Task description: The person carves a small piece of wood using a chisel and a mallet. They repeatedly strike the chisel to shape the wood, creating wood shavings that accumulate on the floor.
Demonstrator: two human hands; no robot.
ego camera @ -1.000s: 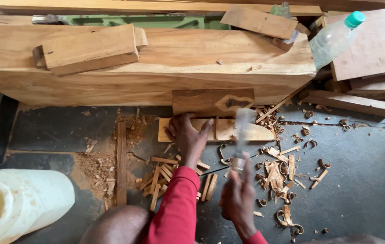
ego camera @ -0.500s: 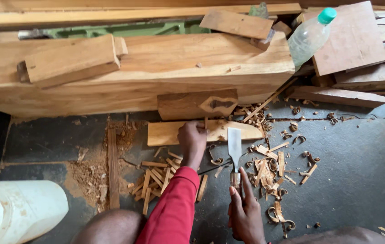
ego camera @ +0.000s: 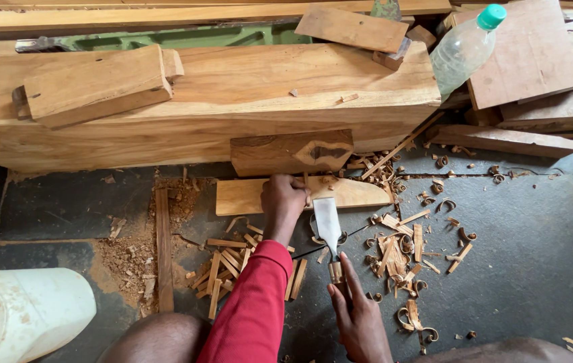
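Left hand [ego camera: 283,202] pins the thin wood piece [ego camera: 246,196] to the floor, right hand [ego camera: 360,316] grips the chisel [ego camera: 327,225] w/ blade just beside those fingers. Lots of shavings [ego camera: 400,249] already off to the right, so prob well into trimming, but edge looks unfinished imo.

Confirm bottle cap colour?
Green; the cap shows best in the head view, top right.
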